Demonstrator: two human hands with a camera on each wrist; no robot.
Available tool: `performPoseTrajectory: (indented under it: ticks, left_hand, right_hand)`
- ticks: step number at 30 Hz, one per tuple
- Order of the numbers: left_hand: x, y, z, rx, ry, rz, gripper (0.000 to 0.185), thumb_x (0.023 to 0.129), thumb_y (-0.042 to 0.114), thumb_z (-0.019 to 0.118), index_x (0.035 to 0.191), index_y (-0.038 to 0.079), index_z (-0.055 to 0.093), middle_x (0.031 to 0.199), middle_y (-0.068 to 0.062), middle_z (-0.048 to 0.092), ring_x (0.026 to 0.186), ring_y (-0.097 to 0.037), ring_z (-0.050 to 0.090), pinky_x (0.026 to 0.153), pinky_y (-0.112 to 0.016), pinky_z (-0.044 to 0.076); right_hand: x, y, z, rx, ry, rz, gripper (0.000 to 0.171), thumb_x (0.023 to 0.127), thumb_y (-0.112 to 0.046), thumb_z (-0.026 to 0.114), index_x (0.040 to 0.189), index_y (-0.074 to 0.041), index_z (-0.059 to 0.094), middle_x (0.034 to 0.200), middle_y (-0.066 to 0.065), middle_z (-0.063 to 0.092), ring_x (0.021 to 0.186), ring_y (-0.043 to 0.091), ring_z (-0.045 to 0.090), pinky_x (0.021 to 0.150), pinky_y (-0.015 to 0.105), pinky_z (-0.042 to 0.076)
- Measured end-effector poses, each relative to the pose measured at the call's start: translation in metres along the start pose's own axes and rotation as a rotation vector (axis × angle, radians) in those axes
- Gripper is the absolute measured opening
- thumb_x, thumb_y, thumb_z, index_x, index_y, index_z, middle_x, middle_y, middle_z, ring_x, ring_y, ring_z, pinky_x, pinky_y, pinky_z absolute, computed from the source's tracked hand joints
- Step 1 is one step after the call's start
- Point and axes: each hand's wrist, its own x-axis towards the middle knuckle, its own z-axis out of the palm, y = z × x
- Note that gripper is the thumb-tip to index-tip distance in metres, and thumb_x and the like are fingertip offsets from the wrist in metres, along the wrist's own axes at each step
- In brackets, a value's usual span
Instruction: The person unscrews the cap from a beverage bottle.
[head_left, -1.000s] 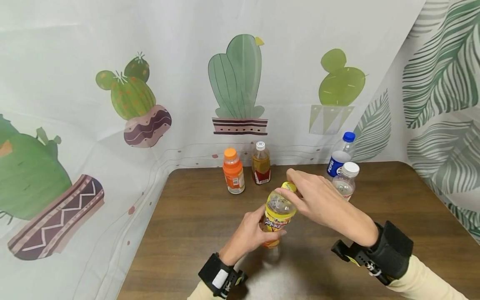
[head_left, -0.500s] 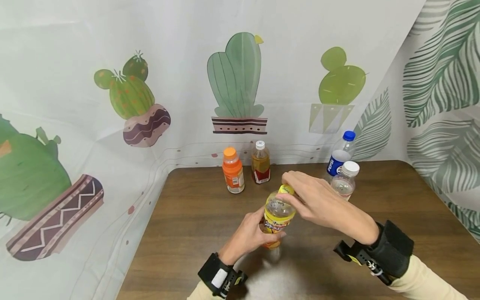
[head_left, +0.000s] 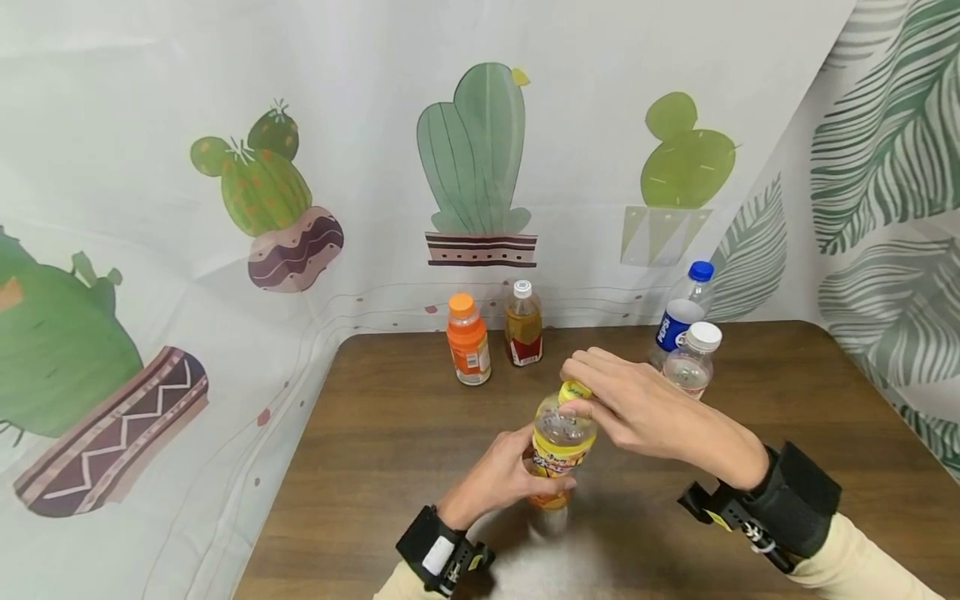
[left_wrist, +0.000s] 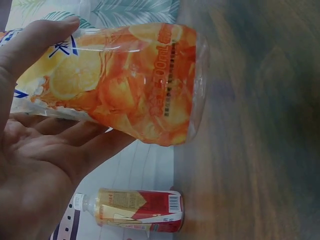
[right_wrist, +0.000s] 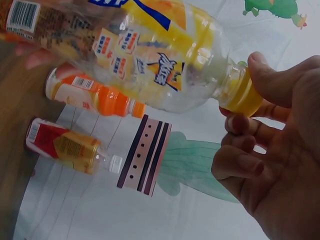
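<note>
The left hand (head_left: 502, 471) wraps the yellow-labelled bottle (head_left: 557, 446), standing near the front middle of the surface (head_left: 390, 433). The right hand (head_left: 637, 404) pinches its yellow cap (head_left: 575, 390); the step looks like turning the cap, needing a firm hold below. Beyond the bottle stand an orange bottle (head_left: 467, 337), a tea bottle (head_left: 523, 323) and two clear bottles (head_left: 690, 333).

Staged recording corner: printed cactus backdrop (head_left: 472, 158) (hung cloth) behind wooden table (head_left: 390, 433).
</note>
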Motion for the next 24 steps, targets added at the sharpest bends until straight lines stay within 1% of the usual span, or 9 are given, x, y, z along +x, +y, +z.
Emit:
performPoseTrajectory:
  ticks: [3, 6, 9, 10, 12, 14, 17, 19, 24]
  left_hand:
    - [0.000, -0.003, 0.003, 0.007, 0.023, 0.001, 0.054, 0.081, 0.029, 0.083, 0.126, 0.015, 0.058, 0.115, -0.003, 0.071, 0.100, -0.004, 0.067, 0.089, -0.020, 0.054]
    - [0.000, -0.004, 0.006, 0.017, 0.057, -0.003, 0.052, 0.081, 0.031, 0.083, 0.124, 0.015, 0.059, 0.113, -0.003, 0.072, 0.099, -0.005, 0.067, 0.088, -0.020, 0.055]
    - [0.001, -0.003, 0.007, 0.025, 0.091, -0.017, 0.052, 0.081, 0.033, 0.082, 0.124, 0.017, 0.058, 0.112, -0.001, 0.072, 0.099, -0.005, 0.068, 0.087, -0.021, 0.055]
    - [0.000, -0.003, 0.006, 0.032, 0.103, -0.017, 0.051, 0.082, 0.034, 0.082, 0.124, 0.018, 0.058, 0.112, -0.001, 0.072, 0.099, -0.006, 0.068, 0.086, -0.022, 0.056]
    - [0.001, -0.002, 0.005, 0.044, 0.124, -0.015, 0.051, 0.082, 0.033, 0.082, 0.124, 0.019, 0.057, 0.112, 0.000, 0.072, 0.099, -0.006, 0.068, 0.084, -0.022, 0.056]
    - [0.001, 0.000, 0.004, 0.069, 0.141, -0.013, 0.050, 0.082, 0.034, 0.081, 0.123, 0.019, 0.057, 0.110, 0.000, 0.072, 0.096, -0.005, 0.068, 0.081, -0.021, 0.056]
    - [0.002, 0.002, 0.003, 0.104, 0.152, -0.023, 0.050, 0.082, 0.035, 0.081, 0.123, 0.019, 0.057, 0.108, 0.001, 0.072, 0.092, -0.004, 0.067, 0.078, -0.019, 0.055]
    - [0.002, 0.003, 0.004, 0.130, 0.160, -0.041, 0.050, 0.082, 0.037, 0.081, 0.122, 0.018, 0.057, 0.106, 0.001, 0.072, 0.089, -0.003, 0.066, 0.075, -0.019, 0.055]
    - [0.000, 0.003, 0.006, 0.198, 0.190, -0.083, 0.050, 0.081, 0.037, 0.081, 0.119, 0.013, 0.057, 0.103, -0.001, 0.071, 0.088, -0.005, 0.066, 0.074, -0.020, 0.055]
  right_hand:
    - [-0.002, 0.000, 0.000, -0.002, -0.023, 0.029, 0.017, 0.095, -0.028, 0.066, 0.101, -0.017, 0.055, 0.089, -0.009, 0.049, 0.080, 0.002, 0.044, 0.061, 0.016, 0.044]
    - [-0.003, -0.001, -0.001, -0.042, -0.034, 0.091, 0.020, 0.095, -0.033, 0.065, 0.105, -0.017, 0.057, 0.091, -0.010, 0.052, 0.081, 0.003, 0.047, 0.061, 0.018, 0.047]
    - [-0.003, -0.004, -0.005, -0.110, -0.004, 0.178, 0.034, 0.095, -0.042, 0.063, 0.114, -0.015, 0.059, 0.088, -0.009, 0.056, 0.077, 0.003, 0.050, 0.059, 0.020, 0.047]
    - [-0.001, -0.006, -0.006, -0.135, 0.020, 0.202, 0.036, 0.095, -0.045, 0.062, 0.114, -0.014, 0.060, 0.086, -0.008, 0.058, 0.075, 0.004, 0.051, 0.058, 0.022, 0.047]
    - [0.002, -0.011, -0.008, -0.182, 0.072, 0.254, 0.038, 0.094, -0.048, 0.062, 0.106, -0.011, 0.061, 0.078, -0.006, 0.057, 0.065, 0.005, 0.051, 0.052, 0.023, 0.044]
    - [0.006, -0.016, -0.010, -0.217, 0.111, 0.306, 0.037, 0.094, -0.048, 0.062, 0.091, -0.011, 0.060, 0.068, -0.006, 0.052, 0.055, 0.007, 0.047, 0.047, 0.023, 0.039]
    - [0.010, -0.023, -0.007, -0.254, 0.116, 0.379, 0.043, 0.093, -0.048, 0.065, 0.073, -0.013, 0.049, 0.058, -0.005, 0.043, 0.047, 0.009, 0.041, 0.042, 0.024, 0.034]
    - [0.012, -0.027, -0.004, -0.242, 0.096, 0.431, 0.045, 0.092, -0.046, 0.066, 0.069, -0.013, 0.046, 0.056, -0.005, 0.038, 0.046, 0.011, 0.040, 0.041, 0.024, 0.032]
    - [0.013, -0.031, 0.002, -0.137, 0.081, 0.538, 0.042, 0.094, -0.039, 0.066, 0.070, -0.009, 0.049, 0.056, -0.004, 0.037, 0.047, 0.011, 0.040, 0.041, 0.024, 0.031]
